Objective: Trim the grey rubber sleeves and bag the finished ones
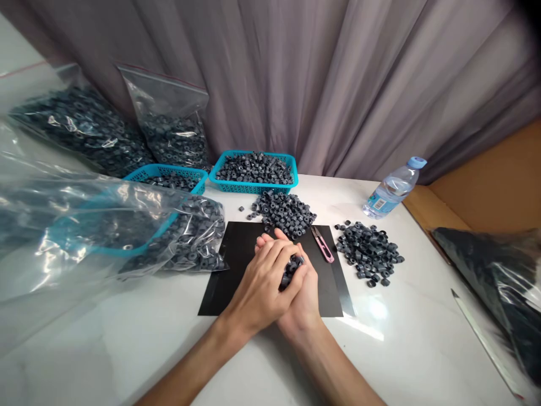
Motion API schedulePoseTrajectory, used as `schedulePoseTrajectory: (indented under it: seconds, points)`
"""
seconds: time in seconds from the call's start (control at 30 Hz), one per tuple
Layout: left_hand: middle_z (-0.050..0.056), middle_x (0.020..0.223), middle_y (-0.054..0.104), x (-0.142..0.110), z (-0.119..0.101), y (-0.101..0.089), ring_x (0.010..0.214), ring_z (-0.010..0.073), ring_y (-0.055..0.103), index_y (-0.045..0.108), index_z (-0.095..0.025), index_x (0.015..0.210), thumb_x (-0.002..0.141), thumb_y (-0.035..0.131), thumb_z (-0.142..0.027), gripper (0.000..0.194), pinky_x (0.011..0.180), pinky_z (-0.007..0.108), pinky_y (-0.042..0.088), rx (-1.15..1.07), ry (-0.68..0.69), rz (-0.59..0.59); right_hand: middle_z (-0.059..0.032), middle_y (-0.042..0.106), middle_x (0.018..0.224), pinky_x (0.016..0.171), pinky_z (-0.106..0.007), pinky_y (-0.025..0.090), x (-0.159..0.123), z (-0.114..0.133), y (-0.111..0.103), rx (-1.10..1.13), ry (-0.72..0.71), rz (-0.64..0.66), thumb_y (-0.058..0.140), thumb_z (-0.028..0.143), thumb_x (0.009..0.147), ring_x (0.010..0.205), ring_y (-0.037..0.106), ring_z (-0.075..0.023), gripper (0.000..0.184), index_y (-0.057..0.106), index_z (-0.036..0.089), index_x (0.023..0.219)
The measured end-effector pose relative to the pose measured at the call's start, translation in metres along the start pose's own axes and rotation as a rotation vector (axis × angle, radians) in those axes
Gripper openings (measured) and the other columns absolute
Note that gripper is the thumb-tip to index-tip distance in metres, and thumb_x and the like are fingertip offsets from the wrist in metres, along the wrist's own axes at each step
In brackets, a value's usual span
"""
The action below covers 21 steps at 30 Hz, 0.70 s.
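My left hand [264, 285] and my right hand [305, 293] are cupped together over a black mat [236, 254], closed round a handful of small dark grey rings [291, 269] that show between the fingers. The left hand lies over the right. Just beyond the fingertips sits a loose pile of the same rings [287, 211]. A second pile [369, 254] lies on the white table to the right. Small pink snips [323, 245] rest on the mat's right edge between the two piles.
Two teal baskets [253, 186] [169, 172] of rings stand at the back, with several clear plastic bags [169, 121] of rings to the left. A water bottle [393, 189] stands at the back right. A dark bag [494, 270], cardboard [486, 186] and a curtain bound the right and rear.
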<state>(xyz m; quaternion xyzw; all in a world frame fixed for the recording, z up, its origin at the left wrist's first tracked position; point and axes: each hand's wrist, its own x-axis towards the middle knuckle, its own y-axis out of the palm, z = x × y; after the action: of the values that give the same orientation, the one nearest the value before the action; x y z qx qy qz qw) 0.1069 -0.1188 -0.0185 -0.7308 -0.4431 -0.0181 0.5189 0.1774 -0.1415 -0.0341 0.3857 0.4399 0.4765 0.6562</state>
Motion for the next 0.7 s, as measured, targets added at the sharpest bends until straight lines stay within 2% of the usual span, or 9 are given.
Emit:
schedulePoseTrajectory:
  seconds: [0.2, 0.37, 0.7]
  points:
    - [0.008, 0.121, 0.066, 0.003, -0.002, 0.002, 0.116, 0.0229, 0.059, 0.065, -0.019, 0.105, 0.094, 0.061, -0.019, 0.011, 0.111, 0.040, 0.038, -0.070, 0.012, -0.110, -0.0018, 0.078, 0.110, 0.123, -0.039, 0.033, 0.001, 0.004, 0.000, 0.068, 0.062, -0.028, 0.050, 0.048, 0.094, 0.119, 0.068, -0.0183, 0.040, 0.075, 0.023, 0.113]
    - [0.007, 0.118, 0.071, 0.000, -0.004, 0.007, 0.114, 0.0225, 0.062, 0.066, -0.019, 0.108, 0.091, 0.064, -0.018, 0.017, 0.108, 0.039, 0.042, -0.154, 0.003, -0.173, -0.0030, 0.078, 0.106, 0.123, -0.043, 0.033, -0.002, 0.007, 0.004, 0.044, 0.038, -0.091, 0.048, 0.050, 0.094, 0.115, 0.070, -0.0198, 0.043, 0.074, 0.022, 0.117]
    - [0.006, 0.118, 0.075, -0.001, -0.007, 0.014, 0.113, 0.0227, 0.067, 0.069, -0.020, 0.113, 0.087, 0.067, -0.014, 0.027, 0.106, 0.040, 0.046, -0.232, -0.035, -0.256, -0.0027, 0.078, 0.105, 0.122, -0.045, 0.034, -0.009, 0.008, 0.004, -0.006, 0.015, -0.144, 0.052, 0.050, 0.093, 0.113, 0.071, -0.0195, 0.043, 0.074, 0.024, 0.119]
